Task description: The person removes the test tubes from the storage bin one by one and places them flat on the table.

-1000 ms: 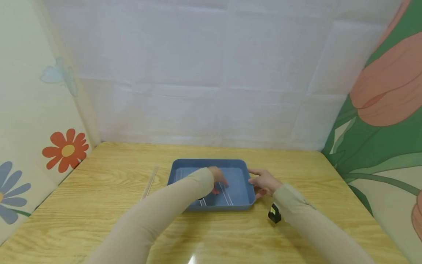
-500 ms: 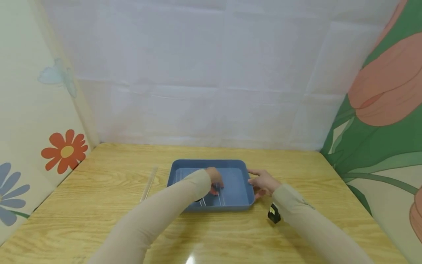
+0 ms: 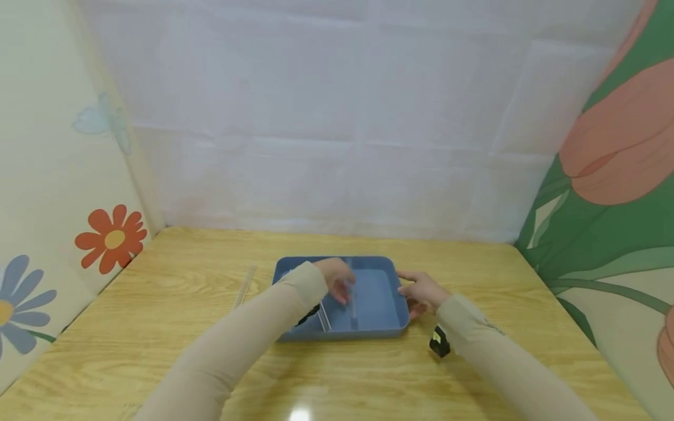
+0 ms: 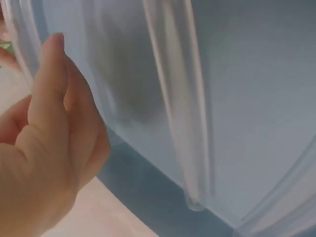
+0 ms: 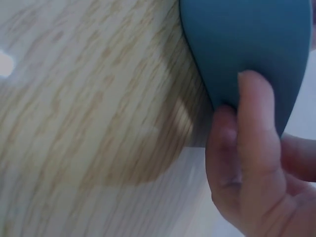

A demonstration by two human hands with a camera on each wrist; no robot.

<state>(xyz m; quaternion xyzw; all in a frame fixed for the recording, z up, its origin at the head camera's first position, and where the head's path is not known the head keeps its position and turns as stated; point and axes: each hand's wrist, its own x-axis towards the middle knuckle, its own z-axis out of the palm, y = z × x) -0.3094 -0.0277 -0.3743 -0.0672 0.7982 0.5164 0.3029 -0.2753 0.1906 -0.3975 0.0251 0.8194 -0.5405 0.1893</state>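
A shallow blue plastic tray (image 3: 376,295) lies on the table. A clear plastic strip (image 3: 354,301) runs front to back across its floor; in the left wrist view a strip with a rounded end (image 4: 180,108) leans against the tray wall. Over the tray, just left of the strip, my left hand (image 3: 339,280) has thumb and fingers loosely bent, with nothing seen gripped between them. My right hand (image 3: 423,290) rests against the tray's right side. The right wrist view shows its fairly straight fingers on the outer wall (image 5: 247,44), one at the bottom edge.
Another clear strip (image 3: 244,286) lies on the wooden table (image 3: 200,263) left of the tray. More clear strips (image 3: 324,317) show inside the tray's left part, partly hidden by my left sleeve. A white cloth (image 3: 316,117) hangs behind the table; flower-patterned panels (image 3: 616,146) flank it.
The clear strip, slanted near my left hand before, now stands straight across the tray. My left hand has drawn back slightly up and left from it. My right hand stays at the tray's side.
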